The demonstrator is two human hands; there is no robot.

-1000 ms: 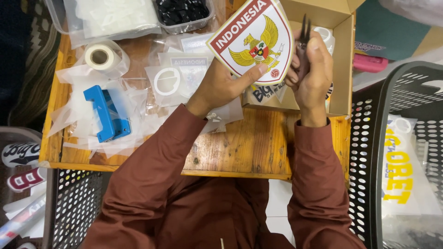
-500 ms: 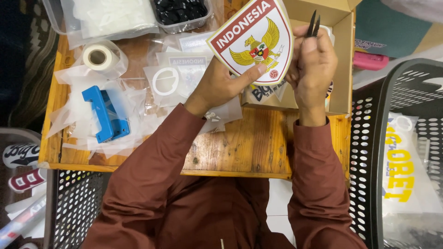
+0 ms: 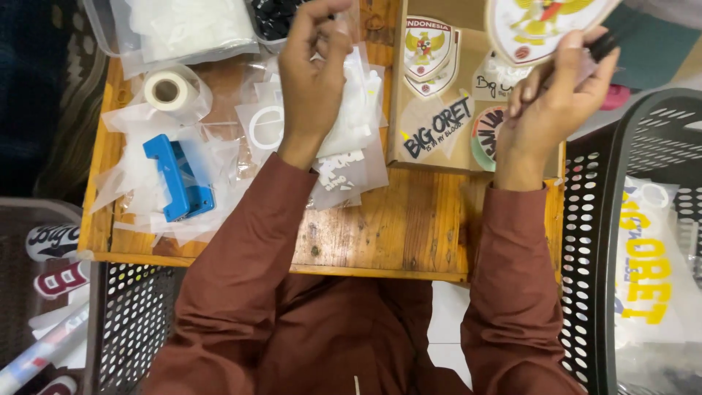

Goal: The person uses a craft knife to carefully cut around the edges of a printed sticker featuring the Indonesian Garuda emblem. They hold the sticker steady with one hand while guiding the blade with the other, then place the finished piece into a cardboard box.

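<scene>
1. At the far edge of the wooden table [image 3: 380, 234], the left hand [image 3: 311, 73] has its fingers [image 3: 322, 25] curled together, pinched on a small pale piece too small to identify.
2. Beneath those fingers lie clear plastic sleeves [image 3: 351, 146] and a white ring [image 3: 265, 128]; to their left are a tape roll [image 3: 167, 90] and a blue tool [image 3: 175, 179].
3. The right hand [image 3: 556, 102] has its fingers [image 3: 578, 62] closed around a dark, slim tool [image 3: 603, 45] and the lower edge of a shield-shaped emblem sticker [image 3: 541, 25].
4. Between the two hands sits an open cardboard box [image 3: 439, 95] holding stickers.
5. Right of the right fingers stands a black perforated basket [image 3: 607, 219]; bare table surface lies nearer the body.
</scene>
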